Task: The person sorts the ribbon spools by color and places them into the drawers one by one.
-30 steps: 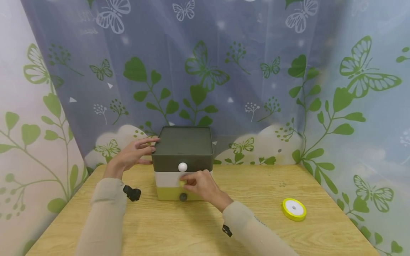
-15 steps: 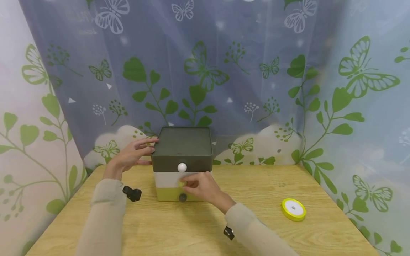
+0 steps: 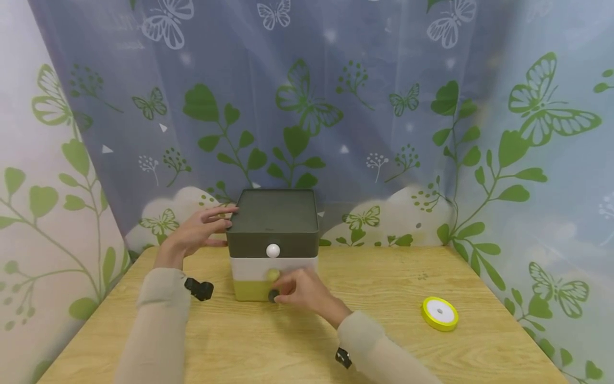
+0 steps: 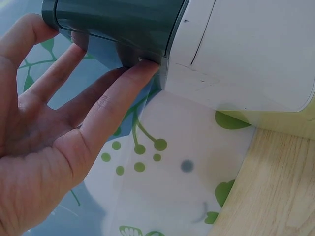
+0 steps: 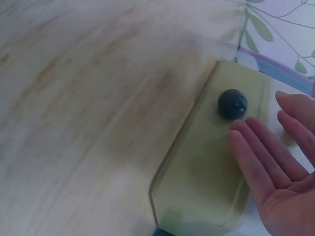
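Observation:
A box with three stacked drawers (image 3: 249, 269) stands on the table: dark green on top, white in the middle, yellow-green at the bottom. A white knob (image 3: 273, 250), a yellow knob (image 3: 273, 274) and a dark knob (image 3: 273, 296) are on their fronts. My left hand (image 3: 194, 232) rests its spread fingertips on the upper left side of the box; the left wrist view shows them touching the dark green drawer (image 4: 118, 24). My right hand (image 3: 307, 290) is at the dark knob. In the right wrist view its fairly straight fingers (image 5: 263, 157) lie beside the dark knob (image 5: 232, 104), not curled round it.
A roll of yellow ribbon or tape with a white centre (image 3: 439, 313) lies on the right of the wooden table (image 3: 384, 346). Behind the table hangs a curtain (image 3: 364, 160) printed with leaves and butterflies, close to the box's back.
My right hand has let go of the yellow knob and moved down to the dark knob. The left hand and the box have not visibly moved.

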A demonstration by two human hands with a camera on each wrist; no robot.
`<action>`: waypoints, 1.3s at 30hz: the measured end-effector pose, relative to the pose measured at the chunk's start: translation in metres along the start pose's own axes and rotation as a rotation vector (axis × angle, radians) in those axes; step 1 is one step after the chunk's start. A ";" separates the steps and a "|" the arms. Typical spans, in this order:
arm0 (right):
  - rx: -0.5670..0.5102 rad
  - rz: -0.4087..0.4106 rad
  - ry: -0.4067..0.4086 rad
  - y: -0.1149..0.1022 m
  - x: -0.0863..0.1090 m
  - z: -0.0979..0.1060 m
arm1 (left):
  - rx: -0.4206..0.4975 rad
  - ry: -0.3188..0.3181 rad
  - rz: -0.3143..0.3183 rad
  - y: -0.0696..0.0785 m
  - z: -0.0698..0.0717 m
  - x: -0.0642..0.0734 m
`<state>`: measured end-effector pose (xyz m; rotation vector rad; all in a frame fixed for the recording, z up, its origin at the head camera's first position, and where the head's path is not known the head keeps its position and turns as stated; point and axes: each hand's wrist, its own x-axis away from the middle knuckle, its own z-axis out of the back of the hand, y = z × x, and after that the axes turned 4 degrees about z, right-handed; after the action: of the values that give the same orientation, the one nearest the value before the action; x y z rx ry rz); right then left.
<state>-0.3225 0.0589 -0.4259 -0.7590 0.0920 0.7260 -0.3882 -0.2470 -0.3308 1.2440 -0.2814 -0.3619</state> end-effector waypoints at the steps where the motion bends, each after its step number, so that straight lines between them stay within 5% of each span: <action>1: 0.005 -0.007 -0.003 0.002 0.000 -0.002 | 0.002 -0.002 -0.001 0.000 0.000 0.000; 39: 0.137 0.042 0.024 0.020 -0.008 -0.026 | 0.008 0.008 0.014 0.000 -0.002 0.001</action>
<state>-0.3363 0.0474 -0.4540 -0.6362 0.1781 0.7427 -0.3864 -0.2451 -0.3313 1.2504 -0.2853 -0.3438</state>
